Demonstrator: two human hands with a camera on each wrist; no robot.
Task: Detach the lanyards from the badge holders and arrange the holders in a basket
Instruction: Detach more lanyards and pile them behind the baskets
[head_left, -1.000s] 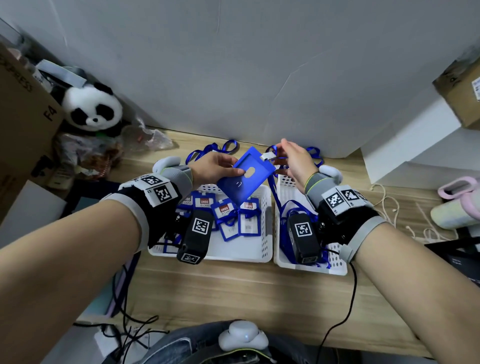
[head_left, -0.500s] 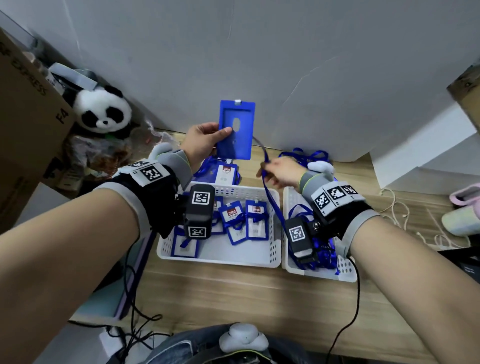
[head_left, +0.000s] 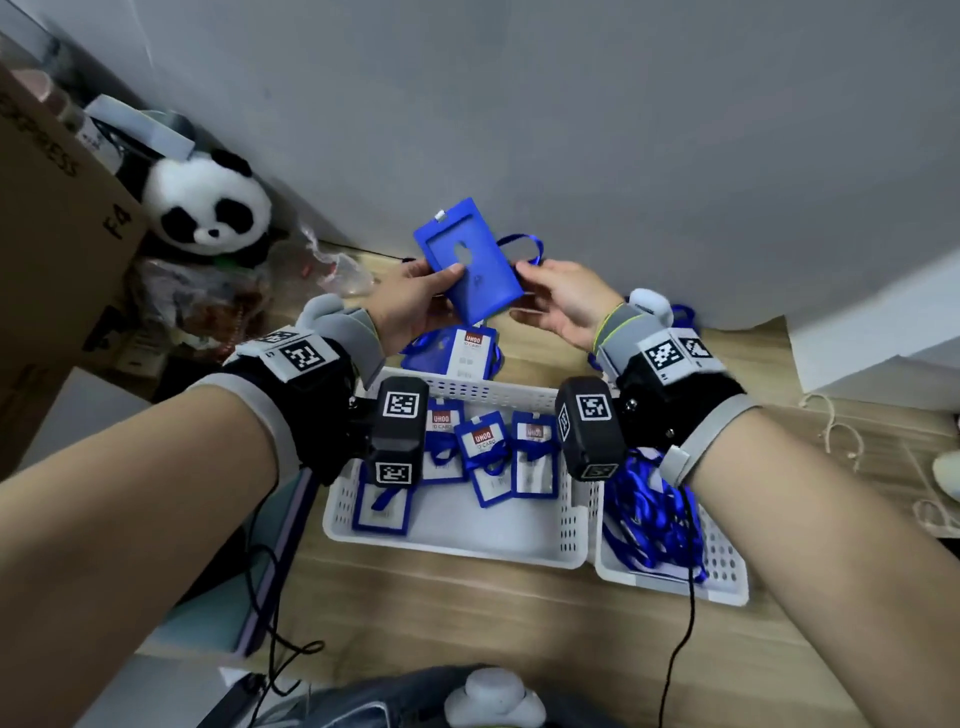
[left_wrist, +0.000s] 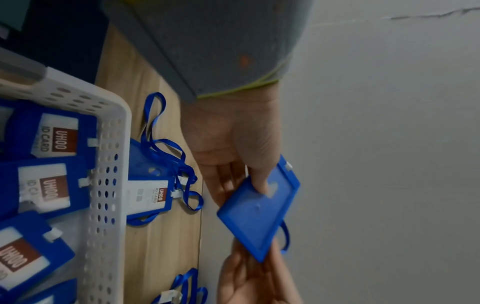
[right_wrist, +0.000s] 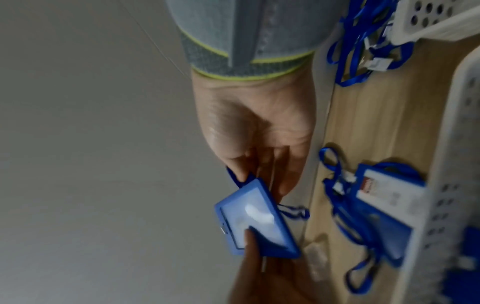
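A blue badge holder (head_left: 488, 283) is held tilted in the air in front of the wall, its back with the thumb hole toward me. My left hand (head_left: 410, 306) grips its left side, thumb on the back (left_wrist: 259, 181). My right hand (head_left: 561, 301) pinches the lower right corner (right_wrist: 259, 133). A blue lanyard loop (head_left: 522, 244) shows just behind those fingers; whether it is held I cannot tell. Below, the left white basket (head_left: 457, 551) holds several holders (head_left: 488, 452). The right basket (head_left: 670, 584) holds loose lanyards (head_left: 649, 514).
Another holder with its lanyard (head_left: 462, 348) lies on the wooden table behind the left basket. A plush panda (head_left: 208, 208) and a cardboard box (head_left: 52, 208) stand at the left. A white box (head_left: 872, 338) and loose string (head_left: 831, 426) are at the right.
The left hand has lowered and tilted the holder from upright against the wall. The right hand has left the lanyard over the right basket and risen to the holder's corner.
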